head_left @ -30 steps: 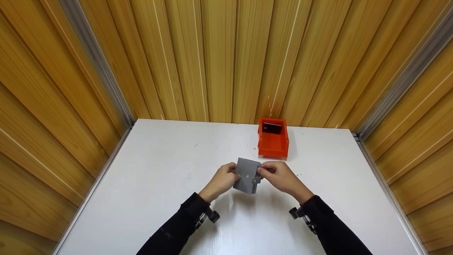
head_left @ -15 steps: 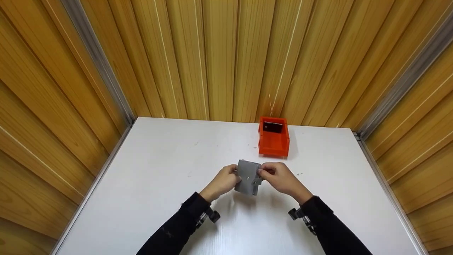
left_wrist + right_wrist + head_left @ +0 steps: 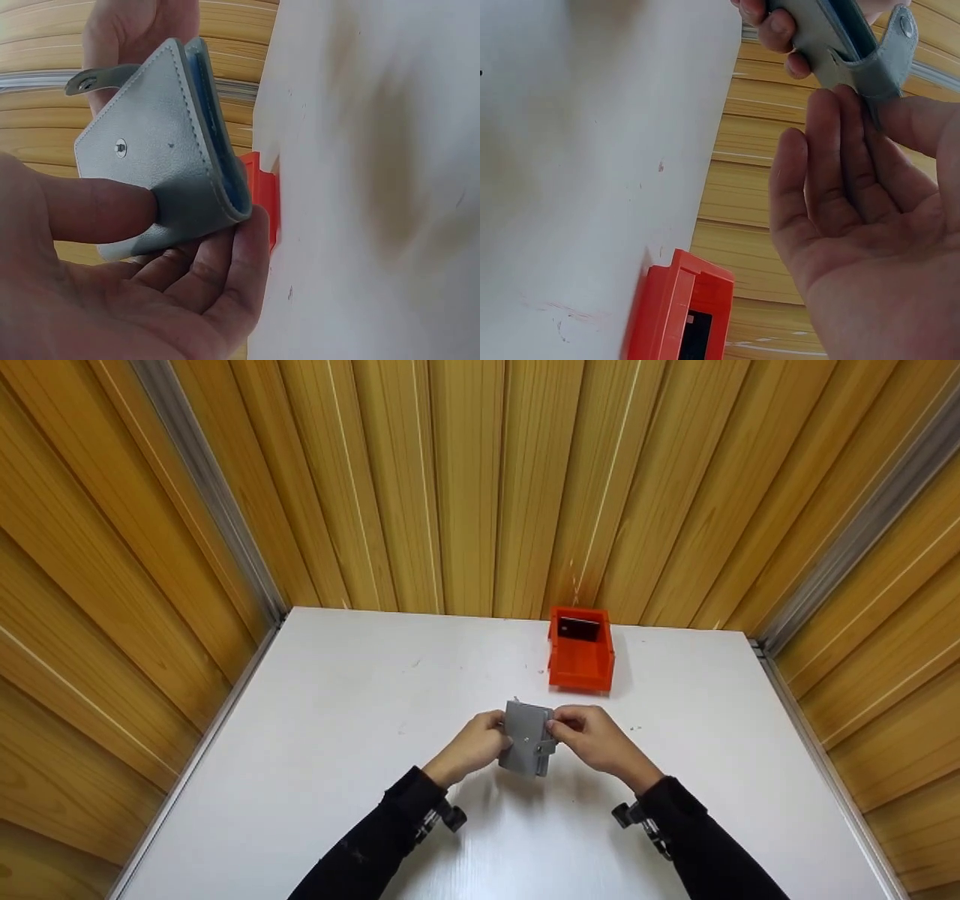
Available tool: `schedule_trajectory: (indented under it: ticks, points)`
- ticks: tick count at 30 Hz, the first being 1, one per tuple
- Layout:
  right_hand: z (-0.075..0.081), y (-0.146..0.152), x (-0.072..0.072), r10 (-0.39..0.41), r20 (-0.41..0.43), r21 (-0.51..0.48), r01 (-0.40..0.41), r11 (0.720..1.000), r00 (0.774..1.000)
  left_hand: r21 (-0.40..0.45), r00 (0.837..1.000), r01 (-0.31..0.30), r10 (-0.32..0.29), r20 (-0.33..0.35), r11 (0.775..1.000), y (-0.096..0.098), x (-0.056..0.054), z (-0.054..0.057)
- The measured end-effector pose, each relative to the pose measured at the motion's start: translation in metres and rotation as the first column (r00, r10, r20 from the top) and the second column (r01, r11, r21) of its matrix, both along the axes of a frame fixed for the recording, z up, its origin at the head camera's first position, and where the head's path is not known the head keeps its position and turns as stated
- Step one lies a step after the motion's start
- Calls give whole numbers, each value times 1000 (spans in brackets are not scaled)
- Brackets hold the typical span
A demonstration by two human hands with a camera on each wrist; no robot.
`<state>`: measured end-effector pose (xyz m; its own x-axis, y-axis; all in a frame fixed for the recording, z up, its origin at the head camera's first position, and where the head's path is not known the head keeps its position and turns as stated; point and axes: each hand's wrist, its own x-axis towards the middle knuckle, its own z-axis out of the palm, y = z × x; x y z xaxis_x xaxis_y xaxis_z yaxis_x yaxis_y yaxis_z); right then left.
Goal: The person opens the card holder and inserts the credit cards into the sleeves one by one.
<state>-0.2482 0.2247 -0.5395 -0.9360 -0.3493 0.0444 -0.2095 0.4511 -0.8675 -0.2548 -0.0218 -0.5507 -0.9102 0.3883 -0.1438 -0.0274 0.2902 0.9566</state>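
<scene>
A small grey wallet (image 3: 523, 739) with a snap strap is held above the table between both hands. My left hand (image 3: 472, 746) grips its left side, thumb across the front and fingers behind, as the left wrist view shows. In that view the strap (image 3: 105, 78) hangs loose from the far edge, and the metal snap (image 3: 121, 148) on the cover is bare. My right hand (image 3: 596, 737) pinches the wallet's right edge near the strap between thumb and fingertips. Blue lining shows between the covers.
An orange-red open bin (image 3: 580, 664) stands beyond the hands at the table's back edge, with a dark flat object (image 3: 578, 629) inside. Wood-patterned panels (image 3: 465, 487) wall the white table (image 3: 337, 697) at the back and sides.
The wallet and both hands have shifted very slightly toward me in the head view. Each hand keeps its hold on the wallet.
</scene>
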Motion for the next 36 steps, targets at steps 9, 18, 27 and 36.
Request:
schedule_trajectory:
  ticks: [9,18,27,36]
  points:
    - [1,-2,1,-85,-35,32,86,996,996,-79,998,9,-15,-69,997,-4,-2,-2]
    - [13,-5,1,-152,-127,203,176,963,980,-176,979,-79,43,-202,981,-16,-2,9]
    - [27,-15,6,-144,-212,382,217,898,967,-220,966,-89,30,-259,971,-20,-3,14]
    - [33,-22,9,-159,-257,440,262,859,953,-268,978,-90,33,-208,959,-22,-4,10]
